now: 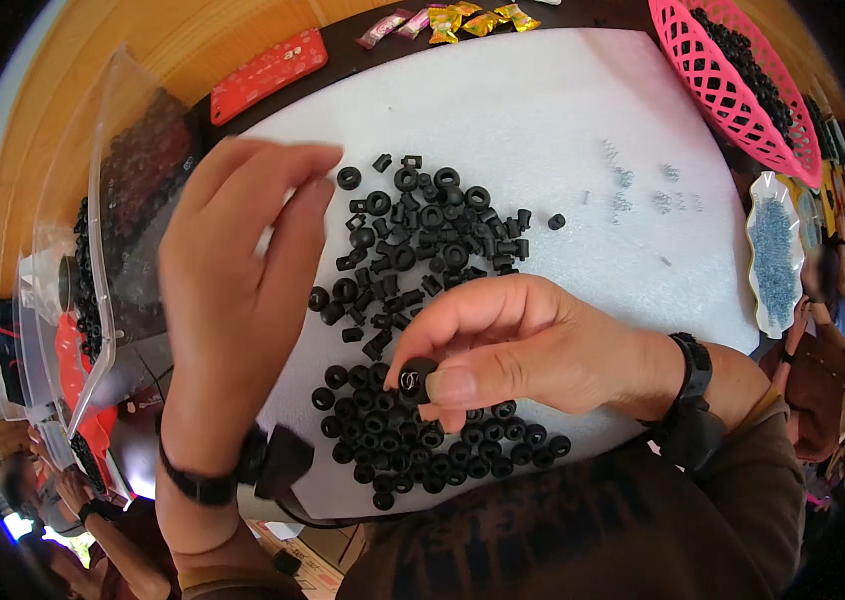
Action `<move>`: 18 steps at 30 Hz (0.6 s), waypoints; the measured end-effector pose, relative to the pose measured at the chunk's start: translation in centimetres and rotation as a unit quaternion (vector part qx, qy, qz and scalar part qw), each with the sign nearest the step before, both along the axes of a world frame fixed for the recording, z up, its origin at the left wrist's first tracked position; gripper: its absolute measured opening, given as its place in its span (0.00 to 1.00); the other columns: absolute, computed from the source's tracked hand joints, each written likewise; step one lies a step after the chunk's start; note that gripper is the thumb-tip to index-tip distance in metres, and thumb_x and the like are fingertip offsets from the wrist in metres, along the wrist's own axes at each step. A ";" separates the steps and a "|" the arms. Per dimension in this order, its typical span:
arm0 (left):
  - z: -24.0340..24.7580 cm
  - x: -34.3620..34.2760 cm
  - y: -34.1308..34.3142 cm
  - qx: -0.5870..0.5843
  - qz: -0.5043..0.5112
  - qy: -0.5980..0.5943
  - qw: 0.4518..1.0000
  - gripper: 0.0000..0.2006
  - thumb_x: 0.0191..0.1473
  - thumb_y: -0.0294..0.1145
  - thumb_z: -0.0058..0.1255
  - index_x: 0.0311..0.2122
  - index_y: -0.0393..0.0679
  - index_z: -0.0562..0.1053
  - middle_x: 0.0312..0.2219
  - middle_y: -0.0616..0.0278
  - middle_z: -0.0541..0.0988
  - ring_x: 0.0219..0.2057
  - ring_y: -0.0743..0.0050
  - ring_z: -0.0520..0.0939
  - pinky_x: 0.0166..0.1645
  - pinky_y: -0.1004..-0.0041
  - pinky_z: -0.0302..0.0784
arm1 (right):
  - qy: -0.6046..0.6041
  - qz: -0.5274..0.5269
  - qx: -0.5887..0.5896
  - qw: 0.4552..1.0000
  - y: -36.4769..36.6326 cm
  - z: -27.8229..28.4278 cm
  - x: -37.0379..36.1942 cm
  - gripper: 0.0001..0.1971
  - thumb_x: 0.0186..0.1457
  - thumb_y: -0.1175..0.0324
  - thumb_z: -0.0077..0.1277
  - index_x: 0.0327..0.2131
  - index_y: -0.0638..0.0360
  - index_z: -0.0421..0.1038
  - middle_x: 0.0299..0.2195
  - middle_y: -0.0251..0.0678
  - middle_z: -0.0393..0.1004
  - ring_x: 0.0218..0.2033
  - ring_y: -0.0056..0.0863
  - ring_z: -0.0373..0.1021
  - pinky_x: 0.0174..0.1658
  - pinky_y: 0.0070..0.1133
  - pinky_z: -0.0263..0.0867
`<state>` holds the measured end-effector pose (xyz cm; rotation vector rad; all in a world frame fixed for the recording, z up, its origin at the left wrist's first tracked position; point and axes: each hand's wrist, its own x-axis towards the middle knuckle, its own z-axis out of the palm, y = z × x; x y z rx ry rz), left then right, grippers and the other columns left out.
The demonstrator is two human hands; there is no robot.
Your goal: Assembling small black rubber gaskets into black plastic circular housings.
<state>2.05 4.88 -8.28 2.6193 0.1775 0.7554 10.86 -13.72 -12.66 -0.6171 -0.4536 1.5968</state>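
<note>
My right hand (518, 350) pinches a black cord-lock body (410, 382) between thumb and fingers, its round opening facing up. A light coil, apparently a small spring, shows in that opening. The hand hovers over the front group of round black cord locks (443, 455) on a white foam sheet (533, 110). My left hand (248, 225) is raised at the left with nothing visible in it, thumb and forefinger apart. To the right of its fingertips lies a loose heap of black rings and short plungers (423, 230). Small metal springs (623, 180) lie scattered at the sheet's right.
A scalloped white tray (765, 183) of springs stands right, below a pink basket (678, 60) of black parts. At left is a clear plastic bin (98, 250) with black parts. A red case (268, 75) and wrapped candies (463, 20) lie behind. Other people sit on both sides.
</note>
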 end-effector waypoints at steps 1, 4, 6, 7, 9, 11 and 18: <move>-0.8 0.9 0.6 0.001 0.001 0.001 1.000 0.08 0.46 0.19 0.50 0.34 0.39 0.76 0.27 0.58 0.74 0.24 0.69 0.74 0.29 0.74 0.69 | 0.015 0.002 0.007 1.000 0.0 0.1 0.0 0.14 0.57 0.67 0.50 0.44 0.65 0.69 0.33 0.30 0.73 0.30 0.15 0.68 0.35 0.14 0.65; -3.2 3.2 1.6 -0.029 -0.021 0.047 0.998 0.05 0.47 0.24 0.51 0.32 0.40 0.76 0.27 0.58 0.76 0.26 0.65 0.75 0.34 0.69 0.68 | 0.034 -0.003 0.017 0.999 0.0 -0.1 0.2 0.14 0.57 0.67 0.50 0.43 0.65 0.69 0.33 0.32 0.74 0.30 0.16 0.68 0.34 0.14 0.65; -4.2 4.0 1.9 0.032 -0.022 0.089 0.995 0.05 0.47 0.29 0.52 0.30 0.42 0.76 0.26 0.60 0.76 0.29 0.62 0.75 0.39 0.66 0.64 | 0.036 -0.012 0.017 0.999 0.1 -0.4 0.4 0.14 0.57 0.66 0.50 0.43 0.64 0.69 0.33 0.32 0.74 0.29 0.17 0.69 0.34 0.14 0.65; -4.5 4.2 2.1 0.031 -0.027 0.088 0.995 0.05 0.47 0.29 0.52 0.30 0.42 0.76 0.26 0.60 0.76 0.29 0.62 0.75 0.39 0.66 0.64 | 0.036 -0.023 0.016 0.999 0.1 -0.6 0.4 0.14 0.58 0.66 0.49 0.44 0.64 0.69 0.32 0.33 0.74 0.29 0.17 0.69 0.34 0.14 0.65; -4.9 4.6 2.4 0.102 -0.020 0.112 0.988 0.05 0.46 0.32 0.53 0.29 0.44 0.76 0.25 0.63 0.75 0.30 0.62 0.75 0.40 0.65 0.59 | 0.037 -0.034 0.015 0.999 0.3 -0.6 0.5 0.14 0.58 0.66 0.49 0.44 0.64 0.69 0.32 0.33 0.75 0.28 0.17 0.70 0.34 0.14 0.65; -5.3 5.0 2.6 0.112 -0.026 0.109 0.987 0.05 0.46 0.32 0.53 0.29 0.45 0.76 0.25 0.63 0.75 0.29 0.62 0.74 0.39 0.65 0.59 | 0.038 -0.045 -0.005 0.998 0.4 -0.5 0.6 0.14 0.58 0.65 0.48 0.44 0.64 0.69 0.32 0.34 0.75 0.28 0.17 0.70 0.34 0.14 0.66; -2.2 2.7 0.8 -0.151 0.034 0.076 0.985 0.06 0.46 0.26 0.54 0.32 0.42 0.76 0.26 0.62 0.77 0.27 0.76 0.76 0.37 0.73 0.69 | 0.040 -0.052 -0.002 0.998 0.4 -0.5 0.6 0.13 0.58 0.66 0.49 0.44 0.63 0.69 0.32 0.35 0.75 0.28 0.17 0.70 0.34 0.15 0.66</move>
